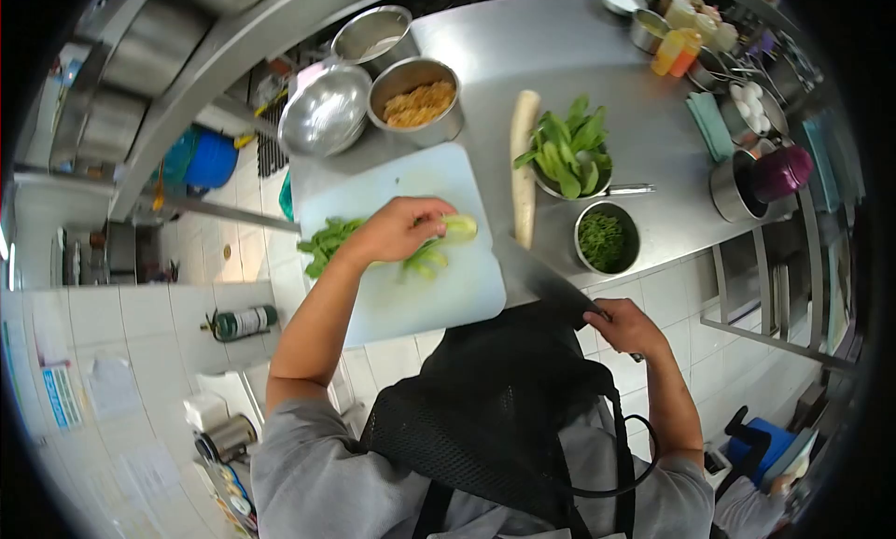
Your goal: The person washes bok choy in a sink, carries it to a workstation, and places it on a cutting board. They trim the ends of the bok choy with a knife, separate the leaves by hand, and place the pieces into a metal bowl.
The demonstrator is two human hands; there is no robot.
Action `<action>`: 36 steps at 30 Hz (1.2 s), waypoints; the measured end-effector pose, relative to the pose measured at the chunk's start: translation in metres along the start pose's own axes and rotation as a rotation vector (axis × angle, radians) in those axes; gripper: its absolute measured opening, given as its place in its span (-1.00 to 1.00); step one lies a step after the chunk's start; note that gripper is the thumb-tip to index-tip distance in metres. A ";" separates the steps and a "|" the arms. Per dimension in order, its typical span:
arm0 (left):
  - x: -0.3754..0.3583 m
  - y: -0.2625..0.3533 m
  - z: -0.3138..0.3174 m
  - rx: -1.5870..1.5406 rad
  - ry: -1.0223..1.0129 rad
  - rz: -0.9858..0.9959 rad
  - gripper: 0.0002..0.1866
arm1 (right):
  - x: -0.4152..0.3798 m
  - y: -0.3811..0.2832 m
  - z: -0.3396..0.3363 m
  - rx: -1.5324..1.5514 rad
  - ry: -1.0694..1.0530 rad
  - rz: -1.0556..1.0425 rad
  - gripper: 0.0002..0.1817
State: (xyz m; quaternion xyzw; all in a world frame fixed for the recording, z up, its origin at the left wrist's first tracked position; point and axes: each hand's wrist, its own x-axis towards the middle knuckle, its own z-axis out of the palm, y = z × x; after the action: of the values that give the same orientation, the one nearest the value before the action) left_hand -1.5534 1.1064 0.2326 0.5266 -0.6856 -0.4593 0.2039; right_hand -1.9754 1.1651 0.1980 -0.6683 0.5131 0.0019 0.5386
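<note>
My left hand point(397, 229) presses down on a pale green bok choy stalk point(455, 227) lying on a white cutting board point(411, 296). Dark leafy greens point(327, 242) trail off to the left of that hand, and cut pieces point(425, 262) lie just below it. My right hand point(627, 326) is closed around the handle of a large cleaver point(541, 276), whose blade reaches from the board's right edge toward the stalk. A black mesh apron covers my chest below.
A long white radish point(524, 161) lies right of the board beside a bowl of bok choy leaves point(571, 152) and a small bowl of chopped greens point(605, 238). Steel bowls point(327, 110), one with shredded food point(419, 102), stand behind. Condiment containers point(677, 49) crowd the far right.
</note>
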 end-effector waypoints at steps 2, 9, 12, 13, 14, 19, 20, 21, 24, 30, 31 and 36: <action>-0.025 -0.018 0.018 0.071 -0.183 -0.046 -0.78 | 0.000 -0.007 0.004 0.009 0.008 -0.022 -0.73; -0.063 -0.066 0.072 0.490 0.271 0.220 -0.69 | 0.003 -0.045 0.017 -0.327 0.046 -0.216 -0.76; -0.075 -0.066 0.075 0.500 0.308 0.232 -0.63 | 0.004 -0.055 0.021 -0.463 0.053 -0.258 -0.80; -0.077 -0.070 0.078 0.490 0.313 0.227 -0.63 | 0.004 -0.057 0.023 -0.471 0.044 -0.254 -0.80; -0.078 -0.077 0.080 0.496 0.313 0.232 -0.60 | 0.005 -0.060 0.024 -0.517 0.070 -0.293 -0.81; -0.077 -0.088 0.084 0.484 0.336 0.232 -0.56 | 0.011 -0.063 0.022 -0.658 0.098 -0.377 -0.83; -0.077 -0.090 0.085 0.471 0.338 0.235 -0.55 | 0.011 -0.066 0.020 -0.672 0.094 -0.382 -0.82; -0.078 -0.091 0.085 0.459 0.339 0.238 -0.55 | 0.010 -0.068 0.020 -0.685 0.090 -0.387 -0.81; -0.076 -0.094 0.086 0.454 0.352 0.241 -0.54 | 0.009 -0.071 0.020 -0.687 0.075 -0.402 -0.83; -0.076 -0.090 0.082 0.462 0.333 0.236 -0.54 | 0.012 -0.062 0.029 -0.809 0.056 -0.375 -0.84; -0.076 -0.090 0.082 0.463 0.333 0.235 -0.54 | 0.013 -0.062 0.032 -0.809 0.056 -0.376 -0.84; -0.074 -0.094 0.081 0.435 0.288 0.199 -0.46 | 0.021 -0.065 0.054 -0.886 0.036 -0.293 -0.81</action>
State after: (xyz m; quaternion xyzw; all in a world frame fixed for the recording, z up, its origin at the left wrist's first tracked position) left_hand -1.5380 1.2049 0.1279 0.5479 -0.7805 -0.1993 0.2257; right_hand -1.8908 1.1825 0.2107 -0.8992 0.3724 0.1331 0.1872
